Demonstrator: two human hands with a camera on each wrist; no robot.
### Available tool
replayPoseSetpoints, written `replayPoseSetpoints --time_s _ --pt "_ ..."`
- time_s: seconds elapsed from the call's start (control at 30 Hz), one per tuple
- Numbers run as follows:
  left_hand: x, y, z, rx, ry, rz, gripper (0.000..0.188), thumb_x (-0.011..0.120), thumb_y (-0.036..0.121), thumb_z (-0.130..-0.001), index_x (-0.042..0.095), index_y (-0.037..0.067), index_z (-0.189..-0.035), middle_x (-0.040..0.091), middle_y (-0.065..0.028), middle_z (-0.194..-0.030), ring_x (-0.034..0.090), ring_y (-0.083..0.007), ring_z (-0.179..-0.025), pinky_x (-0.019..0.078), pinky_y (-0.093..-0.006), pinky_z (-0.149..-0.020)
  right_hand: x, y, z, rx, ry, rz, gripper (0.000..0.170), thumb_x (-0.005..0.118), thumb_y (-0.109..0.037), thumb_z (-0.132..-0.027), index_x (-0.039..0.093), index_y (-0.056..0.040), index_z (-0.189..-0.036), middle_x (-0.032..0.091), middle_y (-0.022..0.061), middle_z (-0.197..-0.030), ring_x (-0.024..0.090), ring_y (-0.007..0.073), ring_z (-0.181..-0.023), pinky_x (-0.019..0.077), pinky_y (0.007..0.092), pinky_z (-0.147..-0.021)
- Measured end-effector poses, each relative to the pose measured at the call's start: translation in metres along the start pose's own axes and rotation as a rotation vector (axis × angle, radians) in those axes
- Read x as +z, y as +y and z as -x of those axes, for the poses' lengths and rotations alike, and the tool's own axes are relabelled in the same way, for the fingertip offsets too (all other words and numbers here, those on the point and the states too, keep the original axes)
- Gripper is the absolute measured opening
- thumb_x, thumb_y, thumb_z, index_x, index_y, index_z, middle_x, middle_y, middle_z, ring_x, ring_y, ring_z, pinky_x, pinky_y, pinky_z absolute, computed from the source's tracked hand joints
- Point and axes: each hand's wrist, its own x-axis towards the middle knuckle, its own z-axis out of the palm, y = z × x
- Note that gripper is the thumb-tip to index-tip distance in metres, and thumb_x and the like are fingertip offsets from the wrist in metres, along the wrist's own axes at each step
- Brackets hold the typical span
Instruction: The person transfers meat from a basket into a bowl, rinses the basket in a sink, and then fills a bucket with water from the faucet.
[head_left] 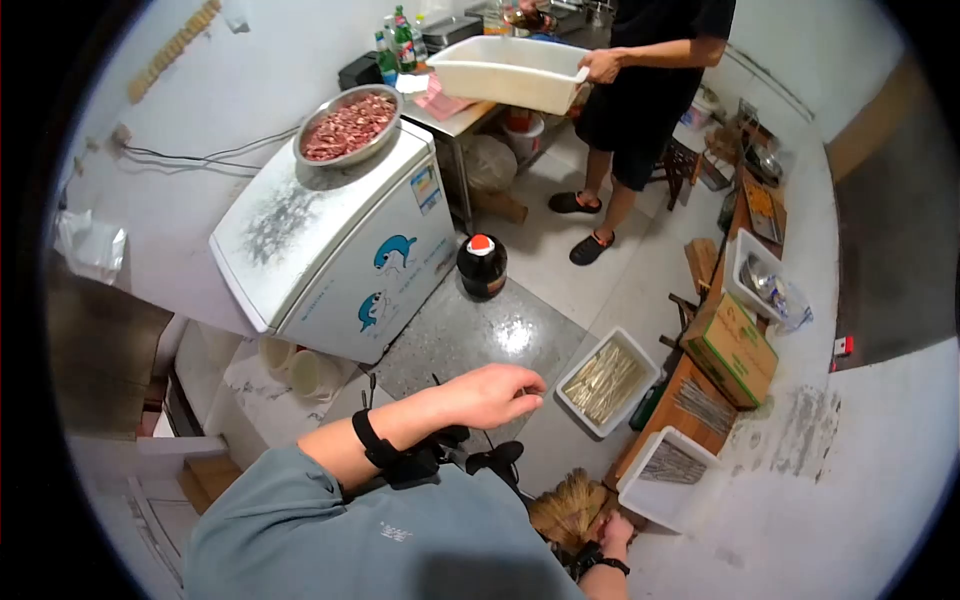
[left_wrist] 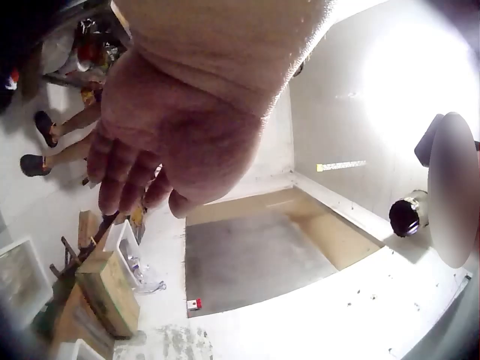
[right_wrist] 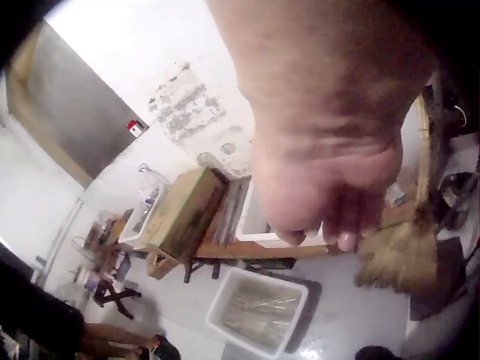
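My left hand [head_left: 490,396] hangs in mid-air over the floor, its fingers loosely bent. Its palm [left_wrist: 180,135] faces the camera in the left wrist view, with nothing in it. Just beyond, on the floor, stands a white bin [head_left: 577,415] of pale sticks [head_left: 605,382]. Low at the right, my right hand [head_left: 614,532] is beside a straw broom [head_left: 565,508] and the end of a wooden bench. In the right wrist view its fingers [right_wrist: 346,225] curl loosely, and no held thing shows. Close to it, a white tub [head_left: 650,510] holds thin skewers [head_left: 672,464].
A cardboard box [head_left: 730,350] and more containers line the bench [head_left: 625,455]. A white chest freezer [head_left: 345,270] bears a steel bowl [head_left: 300,150] of cut meat. A dark jug [head_left: 482,270] stands on the floor. Another person [head_left: 650,120] holds a large white basin [head_left: 500,85] at the back.
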Motion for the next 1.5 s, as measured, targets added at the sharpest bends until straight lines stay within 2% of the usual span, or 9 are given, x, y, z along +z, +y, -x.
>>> replayPoseSetpoints --time_s 0.03,0.1,0.57,0.8,0.87,0.9,0.93,0.97,1.5 --pt "0.002 0.006 0.002 0.009 0.008 0.0 0.034 0.055 0.026 -0.091 0.058 0.0 -0.113 0.063 -0.0188 -0.107 0.059 -0.0349 -0.101 0.0468 -0.04 -0.086 0.004 -0.006 0.009 -0.019 -0.007 -0.012 0.019 0.054 -0.018 -0.084 0.052 -0.0064 -0.069 0.058 0.0122 -0.068 0.058 0.0262 -0.058 0.0441 0.0414 -0.047" --pt "0.007 0.015 0.007 0.03 0.012 -0.015 0.034 0.055 0.026 -0.091 0.058 0.0 -0.113 0.063 -0.0187 -0.107 0.059 -0.0351 -0.101 0.0467 -0.0402 -0.086 0.013 -0.002 0.024 0.561 0.161 -0.478 0.021 0.054 -0.019 -0.085 0.048 -0.0046 -0.071 0.054 0.0121 -0.066 0.056 0.0259 -0.055 0.0421 0.0426 -0.045" --pt "0.015 0.007 0.03 0.157 -0.034 0.023 0.032 0.055 0.027 -0.09 0.06 0.002 -0.11 0.064 -0.0188 -0.101 0.06 -0.0346 -0.097 0.0477 -0.041 -0.083 0.031 0.017 0.072 0.582 0.211 -0.503 0.019 0.05 -0.013 -0.086 0.046 -0.0049 -0.07 0.048 0.0117 -0.059 0.053 0.0256 -0.051 0.0427 0.0392 -0.043" --pt "0.001 -0.007 0.033 0.218 -0.032 0.038 0.034 0.056 0.025 -0.09 0.059 -0.001 -0.113 0.063 -0.019 -0.106 0.06 -0.0327 -0.099 0.0477 -0.0392 -0.086 0.029 -0.004 0.096 0.419 0.273 -0.635 0.024 0.053 -0.021 -0.085 0.056 -0.0054 -0.067 0.06 0.0086 -0.062 0.057 0.0201 -0.049 0.045 0.0363 -0.045" --pt "-0.004 -0.011 0.035 0.227 -0.023 0.078 0.031 0.056 0.024 -0.09 0.059 0.001 -0.111 0.063 -0.0183 -0.105 0.06 -0.0316 -0.098 0.0481 -0.0386 -0.085 0.027 0.022 0.086 0.234 0.157 -0.223 0.026 0.053 -0.023 -0.084 0.057 -0.0054 -0.065 0.06 0.0072 -0.061 0.055 0.0195 -0.048 0.044 0.0363 -0.046" --pt "-0.005 -0.019 0.035 0.259 0.015 0.074 0.031 0.057 0.023 -0.09 0.059 0.001 -0.111 0.064 -0.0174 -0.102 0.062 -0.0303 -0.095 0.049 -0.0376 -0.083 0.036 0.051 0.08 -0.224 0.3 0.063 0.027 0.05 -0.021 -0.084 0.056 -0.0059 -0.062 0.058 0.008 -0.057 0.053 0.0194 -0.045 0.0417 0.037 -0.043" --pt "-0.01 -0.02 0.037 0.233 -0.008 0.101 0.031 0.058 0.023 -0.09 0.059 0.001 -0.111 0.065 -0.016 -0.1 0.062 -0.0275 -0.091 0.0493 -0.0361 -0.08 0.031 -0.01 0.108 0.297 0.246 -0.546 0.022 0.053 -0.01 -0.085 0.048 0.0004 -0.066 0.054 0.0117 -0.065 0.049 0.0213 -0.052 0.0381 0.0383 -0.048" --pt "-0.016 -0.02 0.037 0.209 -0.021 0.12 0.03 0.058 0.022 -0.09 0.059 0.001 -0.111 0.065 -0.0146 -0.097 0.063 -0.0247 -0.088 0.0496 -0.0345 -0.078 0.025 -0.052 0.131 0.403 0.195 -0.339 0.025 0.052 -0.011 -0.085 0.048 0.0013 -0.063 0.055 0.0123 -0.065 0.05 0.021 -0.054 0.0387 0.0379 -0.051" --pt "0.004 0.001 -0.052 0.142 -0.133 0.087 0.028 0.058 0.019 -0.09 0.06 0.0 -0.111 0.066 -0.0117 -0.092 0.061 -0.0172 -0.082 0.0486 -0.0306 -0.075 0.012 0.007 0.149 0.702 0.253 -0.797 0.029 0.052 -0.016 -0.091 0.046 -0.0047 -0.065 0.05 0.0083 -0.057 0.04 0.0178 -0.04 0.0304 0.0326 -0.038"
